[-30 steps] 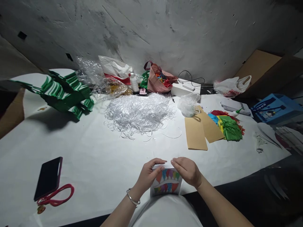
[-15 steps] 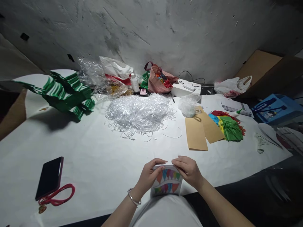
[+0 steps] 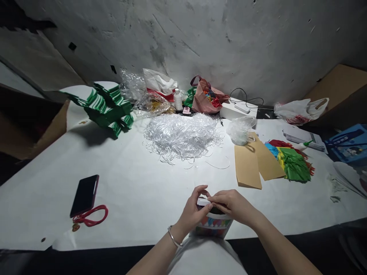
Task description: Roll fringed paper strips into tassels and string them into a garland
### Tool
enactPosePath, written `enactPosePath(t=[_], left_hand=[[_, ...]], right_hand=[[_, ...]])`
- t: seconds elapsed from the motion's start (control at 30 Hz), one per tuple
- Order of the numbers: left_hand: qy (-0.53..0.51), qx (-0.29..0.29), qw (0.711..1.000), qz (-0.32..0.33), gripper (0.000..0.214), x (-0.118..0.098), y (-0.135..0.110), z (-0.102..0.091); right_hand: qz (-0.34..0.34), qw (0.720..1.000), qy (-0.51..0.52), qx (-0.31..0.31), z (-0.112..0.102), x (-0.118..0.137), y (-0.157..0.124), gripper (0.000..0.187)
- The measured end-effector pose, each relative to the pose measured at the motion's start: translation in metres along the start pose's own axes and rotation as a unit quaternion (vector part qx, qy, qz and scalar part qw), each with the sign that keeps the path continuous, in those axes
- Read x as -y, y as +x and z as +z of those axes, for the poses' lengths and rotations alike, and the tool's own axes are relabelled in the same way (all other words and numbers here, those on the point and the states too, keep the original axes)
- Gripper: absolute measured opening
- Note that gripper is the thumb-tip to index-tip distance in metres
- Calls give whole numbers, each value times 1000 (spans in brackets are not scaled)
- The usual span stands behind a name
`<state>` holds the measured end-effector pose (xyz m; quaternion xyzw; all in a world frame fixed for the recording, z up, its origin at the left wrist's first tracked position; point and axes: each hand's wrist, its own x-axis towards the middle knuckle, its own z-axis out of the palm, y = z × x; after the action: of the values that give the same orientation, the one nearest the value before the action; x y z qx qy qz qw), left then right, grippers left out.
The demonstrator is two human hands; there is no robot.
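Observation:
A small flat packet (image 3: 213, 224) with rows of coloured tassels printed on its front stands upright against my body at the table's front edge. Its top edge is parted, and something dark green shows inside. My left hand (image 3: 197, 209), with a silver bangle at the wrist, grips the packet's upper left, thumb in front and fingers curled over a white flap. At the upper right, my right hand (image 3: 233, 207) is closed on the rim, its fingertips meeting the left thumb. The palms and part of the opening are hidden.
A heap of shiny white strands (image 3: 183, 135) lies mid-table. Brown envelopes (image 3: 248, 168), green and coloured tissue tassels (image 3: 295, 162) and a glue bottle (image 3: 304, 145) are right. Left are a phone (image 3: 84, 194) with a red strap and a green folded paper stack (image 3: 106, 109).
The packet's top has come apart, and dark green now shows inside. My left fingers have curled over the flap, and my right hand has shifted along the rim. The view has turned left.

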<state>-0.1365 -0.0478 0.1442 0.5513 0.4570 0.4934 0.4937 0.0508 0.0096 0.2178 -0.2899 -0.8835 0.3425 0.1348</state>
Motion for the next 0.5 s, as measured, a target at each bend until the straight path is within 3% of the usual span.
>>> enactPosePath(t=[0.1,0.3,0.5], left_hand=[[-26,19,999,11,49,1,-3,1],[-43,3,998,-39,37,4,-6,1],[-9,-40,999,-16,26,7,-3,0]], right_hand=[[-10,1000,7,20,-2,1,-2,25],[-24,999,-21,10,4,8,-1,26],[29,999,31,11,-19,-8,-24,28]])
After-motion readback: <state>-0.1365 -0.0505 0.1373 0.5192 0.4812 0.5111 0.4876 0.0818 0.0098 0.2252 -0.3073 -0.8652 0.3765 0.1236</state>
